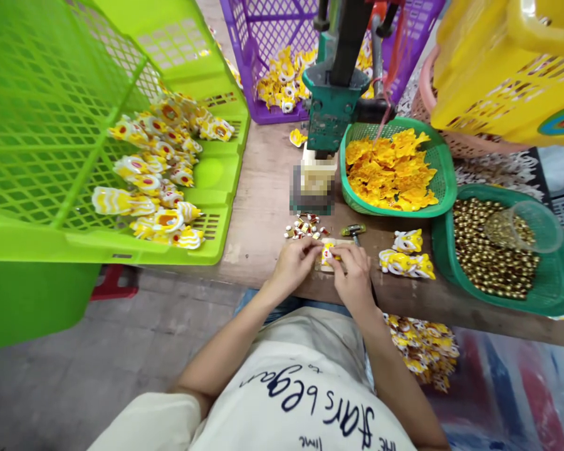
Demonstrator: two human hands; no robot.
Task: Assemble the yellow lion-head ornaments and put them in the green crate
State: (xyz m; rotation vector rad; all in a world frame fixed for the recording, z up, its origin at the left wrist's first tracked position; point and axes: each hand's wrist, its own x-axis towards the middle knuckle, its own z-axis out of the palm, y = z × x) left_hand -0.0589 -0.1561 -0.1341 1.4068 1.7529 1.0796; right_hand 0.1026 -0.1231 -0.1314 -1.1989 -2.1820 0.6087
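Between my two hands is a small yellow-and-white plastic toy part (328, 254), held over a pale wooden block (324, 267) near the table's front edge. My left hand (297, 262) pinches it from the left. On its right side, the thumb and fingers of my right hand (352, 272) close on it. Just beyond my left hand lie several small red-and-white pieces (304, 227). A small hammer (353, 230) rests beyond my right hand. Two yellow-and-white toy figures (407, 263) lie further right.
A green press machine (336, 113) stands ahead. A green basket (352, 195) holds orange-yellow parts; another green basket (465, 275) holds gold balls and a clear cup (540, 225). Left is a lime crate (216, 241) with toy figures. Behind are a purple crate (251, 94) and yellow crate (489, 75).
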